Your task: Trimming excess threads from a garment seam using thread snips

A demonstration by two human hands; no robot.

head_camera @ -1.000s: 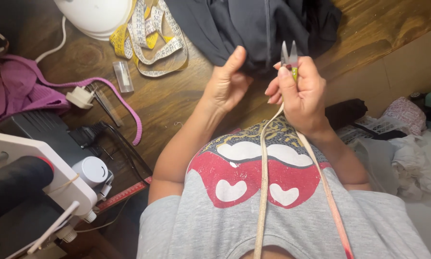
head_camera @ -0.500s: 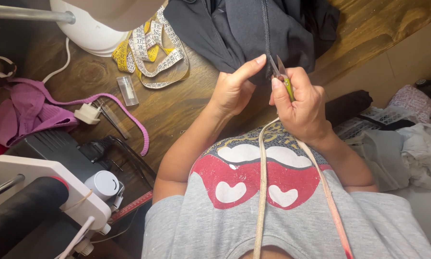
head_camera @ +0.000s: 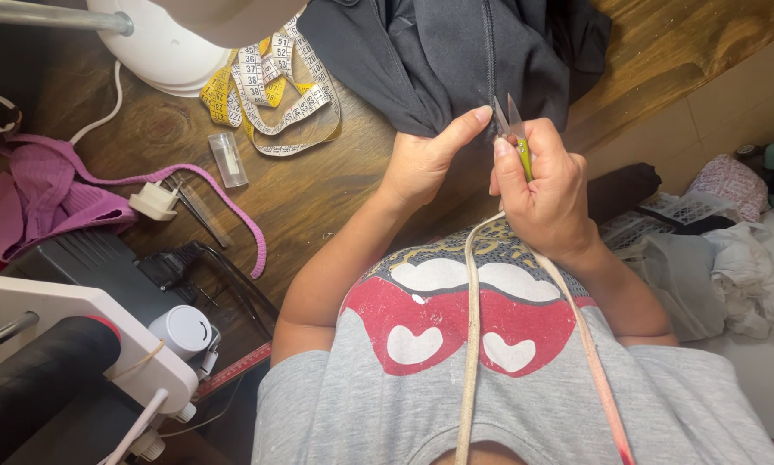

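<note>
Pinching the dark garment (head_camera: 456, 52) at upper centre, my left hand (head_camera: 425, 159) closes thumb and forefinger on a fold, steadying it, I judge, for the green-handled thread snips (head_camera: 512, 129) gripped in my right hand (head_camera: 546, 194), blades slightly apart.

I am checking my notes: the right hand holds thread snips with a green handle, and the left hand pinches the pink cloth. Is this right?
Not quite. In the head view the left hand pinches the dark cloth, not the pink cloth, which lies apart on the table. The right hand does hold the snips with a green handle.
</note>
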